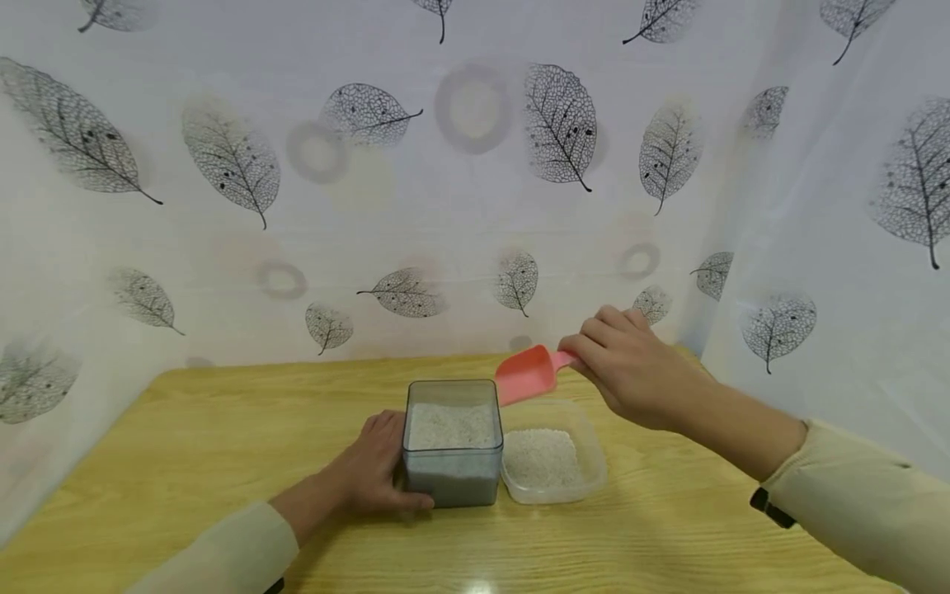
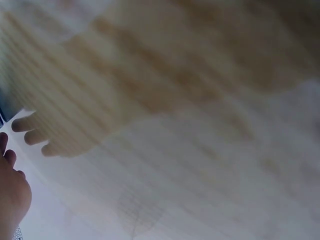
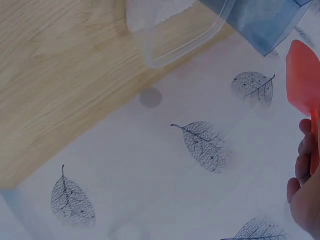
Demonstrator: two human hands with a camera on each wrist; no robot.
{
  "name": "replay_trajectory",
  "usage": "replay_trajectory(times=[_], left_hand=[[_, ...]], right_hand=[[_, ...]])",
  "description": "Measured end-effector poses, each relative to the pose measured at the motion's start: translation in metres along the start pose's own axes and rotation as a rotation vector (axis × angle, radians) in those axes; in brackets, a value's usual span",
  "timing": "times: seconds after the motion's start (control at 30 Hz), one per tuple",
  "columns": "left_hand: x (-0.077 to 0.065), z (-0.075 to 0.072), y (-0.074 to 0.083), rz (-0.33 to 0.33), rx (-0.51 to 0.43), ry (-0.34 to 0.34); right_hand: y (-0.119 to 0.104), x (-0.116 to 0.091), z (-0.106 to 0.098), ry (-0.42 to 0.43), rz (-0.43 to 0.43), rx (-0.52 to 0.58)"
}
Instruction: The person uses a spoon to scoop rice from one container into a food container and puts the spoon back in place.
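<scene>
Head view shows a translucent grey square container (image 1: 454, 488) standing upright on a wood-grain desk (image 1: 223, 437), with pale grains (image 1: 451, 425) visible inside through its open top. At the left side of the container is the left hand (image 1: 378, 470), gripping it with the thumb laid along the lower front and the fingers against the side, partly hidden behind it. Just to the right of the container sits a low clear tub (image 1: 596, 462) with a heap of white grains (image 1: 540, 458); whether the two walls touch I cannot tell. Above the tub, by the container's upper right edge, hangs a pink scoop (image 1: 529, 375), tilted, its hollow turned toward the head camera; contact with that edge is unclear. To the right of the container and higher, the right hand (image 1: 623, 371) pinches the scoop's handle, and the right wrist view shows the fingers curled about it. Behind the container rises a whitish curtain (image 1: 460, 214) printed with dark skeleton leaves. The left wrist view is mostly blurred.
</scene>
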State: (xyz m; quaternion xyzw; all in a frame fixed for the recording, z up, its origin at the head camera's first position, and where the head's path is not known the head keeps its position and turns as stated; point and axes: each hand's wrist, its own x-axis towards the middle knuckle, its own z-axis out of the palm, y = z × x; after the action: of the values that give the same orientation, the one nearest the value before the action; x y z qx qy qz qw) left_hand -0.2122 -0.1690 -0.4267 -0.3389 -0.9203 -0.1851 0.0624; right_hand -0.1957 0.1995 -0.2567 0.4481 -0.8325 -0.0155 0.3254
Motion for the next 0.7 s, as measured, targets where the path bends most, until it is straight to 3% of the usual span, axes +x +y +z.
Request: replay_trajectory(times=[0.27,0.7], left_hand=[[-0.001,-0.001,-0.001,-0.003,-0.018,0.012],[0.001,-0.001,-0.001,0.005,-0.034,-0.009]], right_hand=[[-0.023,0.033,0.02,-0.108,-0.065,-0.031],[-0.044,0.061,0.031,-0.261,-0.161,-0.103]])
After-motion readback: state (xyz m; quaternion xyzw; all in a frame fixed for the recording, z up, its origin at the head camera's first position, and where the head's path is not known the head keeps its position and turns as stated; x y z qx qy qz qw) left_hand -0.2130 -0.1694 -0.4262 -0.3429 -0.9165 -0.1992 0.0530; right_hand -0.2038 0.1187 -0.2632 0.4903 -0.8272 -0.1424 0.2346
